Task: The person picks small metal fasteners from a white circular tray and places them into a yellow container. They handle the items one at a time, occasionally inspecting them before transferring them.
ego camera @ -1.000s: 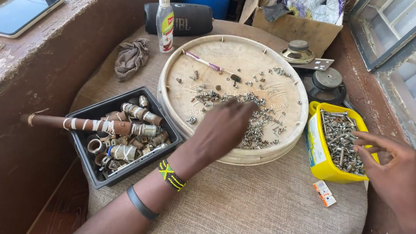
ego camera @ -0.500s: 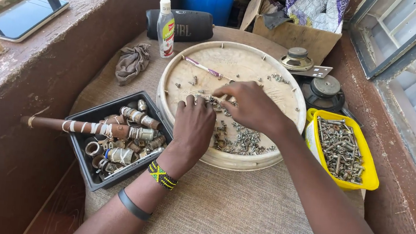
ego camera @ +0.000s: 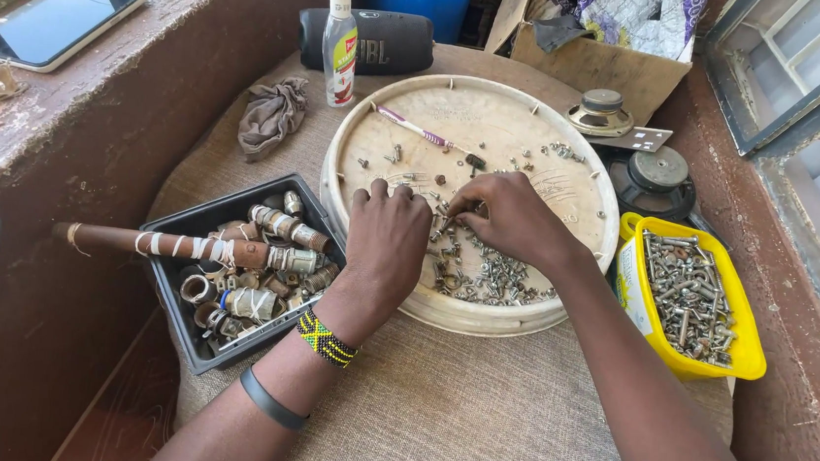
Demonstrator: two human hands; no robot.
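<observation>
Sorting loose screws point(ego camera: 485, 272) inside round tray point(ego camera: 395, 293).
Left hand point(ego camera: 388, 238) flat, released, beside pile; right hand point(ego camera: 510, 218) pinching one screw above it.

Bright sharp daylight; slight wide-angle edge distortion

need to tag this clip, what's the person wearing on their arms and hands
Both arms are bare, with no sleeves or gloves. The left hand has a beaded wristband in green, yellow and black at the wrist, and a plain black band further up the forearm. The right hand and its arm show nothing worn.
</observation>
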